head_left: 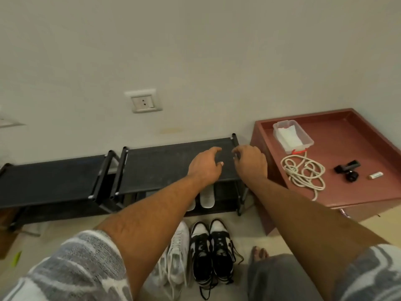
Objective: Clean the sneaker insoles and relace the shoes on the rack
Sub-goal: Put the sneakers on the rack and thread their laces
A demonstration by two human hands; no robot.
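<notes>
Both my arms reach out over the top shelf of a black shoe rack (165,161) against the wall. My left hand (204,166) hovers above the shelf, its fingers relaxed and holding nothing. My right hand (249,161) hangs beside it near the rack's right post, fingers loosely curled, nothing visible in them. A black-and-white pair of sneakers (210,253) stands on the floor in front of the rack, with a white pair of sneakers (176,257) to its left. Two pale flat pieces (207,197) lean on the lower shelf, partly hidden by my left arm.
A red-brown cabinet (355,146) to the right carries a clear box of white wipes (291,135), a coiled white cord (303,172), a small black object (347,168) and a battery (375,175). A second black rack (50,179) stands left. A wall socket (144,103) sits above.
</notes>
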